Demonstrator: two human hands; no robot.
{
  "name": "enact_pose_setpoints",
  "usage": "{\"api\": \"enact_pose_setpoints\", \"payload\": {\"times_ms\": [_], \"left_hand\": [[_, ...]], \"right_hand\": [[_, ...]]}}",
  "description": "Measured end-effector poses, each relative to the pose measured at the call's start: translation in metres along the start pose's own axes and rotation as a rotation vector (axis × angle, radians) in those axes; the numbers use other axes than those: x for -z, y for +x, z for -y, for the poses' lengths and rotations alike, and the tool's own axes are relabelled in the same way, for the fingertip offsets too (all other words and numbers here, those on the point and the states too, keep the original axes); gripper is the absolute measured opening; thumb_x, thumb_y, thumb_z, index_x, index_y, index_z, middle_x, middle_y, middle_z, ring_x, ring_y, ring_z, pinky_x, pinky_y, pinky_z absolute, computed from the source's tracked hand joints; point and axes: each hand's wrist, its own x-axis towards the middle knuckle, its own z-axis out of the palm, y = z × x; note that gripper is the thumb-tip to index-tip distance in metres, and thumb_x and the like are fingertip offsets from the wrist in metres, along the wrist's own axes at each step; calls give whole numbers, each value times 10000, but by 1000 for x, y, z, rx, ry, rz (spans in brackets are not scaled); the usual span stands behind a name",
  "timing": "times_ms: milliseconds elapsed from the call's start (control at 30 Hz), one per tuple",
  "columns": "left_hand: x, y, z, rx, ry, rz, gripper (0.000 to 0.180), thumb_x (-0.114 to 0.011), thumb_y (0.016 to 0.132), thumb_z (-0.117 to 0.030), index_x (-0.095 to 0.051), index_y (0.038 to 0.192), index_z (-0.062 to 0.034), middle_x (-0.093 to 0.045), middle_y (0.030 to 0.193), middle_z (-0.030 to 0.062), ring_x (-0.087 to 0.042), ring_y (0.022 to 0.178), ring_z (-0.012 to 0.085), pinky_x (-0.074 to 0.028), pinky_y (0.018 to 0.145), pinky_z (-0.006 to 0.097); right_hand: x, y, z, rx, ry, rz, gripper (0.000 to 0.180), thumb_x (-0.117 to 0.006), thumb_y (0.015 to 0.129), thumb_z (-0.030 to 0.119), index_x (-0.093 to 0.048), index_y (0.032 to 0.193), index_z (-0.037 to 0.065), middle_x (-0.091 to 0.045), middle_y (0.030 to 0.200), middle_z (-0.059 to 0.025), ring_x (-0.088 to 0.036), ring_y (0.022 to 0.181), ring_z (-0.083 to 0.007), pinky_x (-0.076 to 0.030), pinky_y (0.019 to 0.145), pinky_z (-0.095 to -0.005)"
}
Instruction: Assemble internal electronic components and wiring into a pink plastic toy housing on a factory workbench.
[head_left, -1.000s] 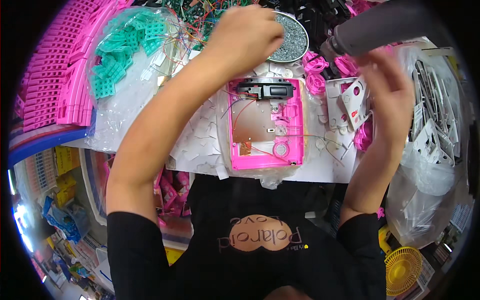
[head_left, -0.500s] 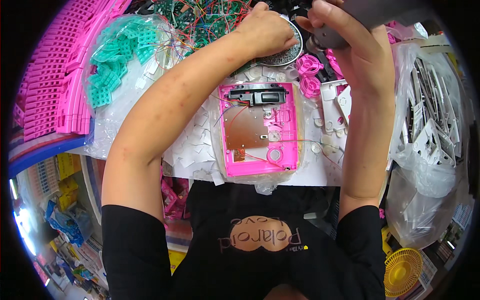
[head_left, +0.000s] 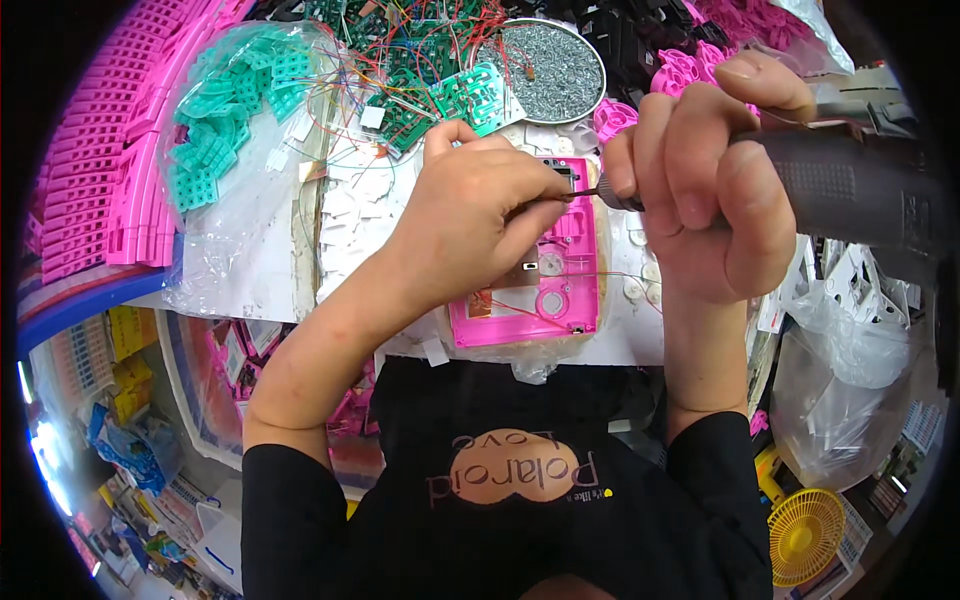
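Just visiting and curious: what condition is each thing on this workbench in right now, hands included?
Left hand: resting on the pink casing, fingertips pinched at the driver's tip.
Right hand: closed around the grey electric screwdriver.
Pink casing: lying open, insides showing.
Round dish of screws: full.
Clear bag of teal parts: lying open.

White worktable (head_left: 250,285) with a blue front edge (head_left: 75,310), crowded. Stacked pink plastic strips (head_left: 110,150) at left. Yellow fan (head_left: 805,530) on the floor, lower right. Lighting bright and even.

Both hands (head_left: 470,215) (head_left: 705,175) raised — fingers curled
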Motion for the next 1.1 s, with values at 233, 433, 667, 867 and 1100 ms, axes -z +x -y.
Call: {"api": "enact_pose_setpoints", "payload": {"times_ms": [233,433,667,867,1100], "left_hand": [[0,1,-2,18,-20,-49,90,-796,798,-118,-735,864,-111,-633,721,-3,-580,698,184,-347,862,388],[-3,5,0,-29,61,-87,103,-810,788,-145,-737,854,-113,-622,707,-8,-583,700,182,-353,870,403],[-7,6,-7,-12,245,-149,176,-822,770,-223,-708,858,-122,-651,809,-4,-607,837,211,-338,925,441],[-13,-2,4,71,452,-44,299,-812,780,-369,-706,920,-127,-688,987,-15,-586,1057,231,-262,1037,587],[-18,-8,9,80,430,-27,309,-803,789,-377,-712,940,-124,-692,978,-32,-589,1066,226,-266,1045,612]], "right_hand": [[-10,2,-6,80,110,-61,420,-543,1034,217,-480,1435,108,-470,726,8,-432,631,-126,-475,708,-367],[-7,-1,-9,135,189,-106,407,-536,1026,199,-494,1421,109,-471,725,9,-429,629,-124,-470,697,-364],[19,-5,-42,260,225,21,376,-514,1019,168,-503,1388,93,-452,708,0,-419,609,-133,-465,667,-364],[11,-3,-55,134,38,-310,255,-534,957,40,-533,1212,32,-412,648,-25,-407,540,-136,-468,608,-375],[6,0,-78,75,-87,-363,157,-574,923,-5,-519,1069,9,-499,638,-54,-468,527,-144,-500,593,-383]]}}
